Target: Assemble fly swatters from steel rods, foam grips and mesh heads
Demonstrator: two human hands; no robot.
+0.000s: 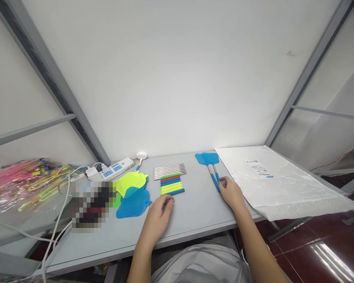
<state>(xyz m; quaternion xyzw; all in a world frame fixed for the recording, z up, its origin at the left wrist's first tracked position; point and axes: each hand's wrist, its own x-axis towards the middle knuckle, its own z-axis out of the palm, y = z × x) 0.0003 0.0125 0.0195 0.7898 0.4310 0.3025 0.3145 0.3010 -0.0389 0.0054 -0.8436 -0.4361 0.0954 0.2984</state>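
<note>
My right hand is closed around the lower end of a blue-handled fly swatter lying on the right of the table. A second blue fly swatter lies right beside it, overlapping at the head. Both have silvery shafts. Curled loosely just above the table, my left hand has thumb and fingertips close together, with nothing visible in them. Near its fingers are several coloured handle tubes in a row, green, red, blue and yellow. Left of it lies a blue swatter head, partly over yellow swatter heads.
Several metal rods lie behind the tubes. A large white plastic package covers the table's right end. At left are a power strip, white cables, a pixelated patch and a plastic bag of colourful items. A wall stands behind.
</note>
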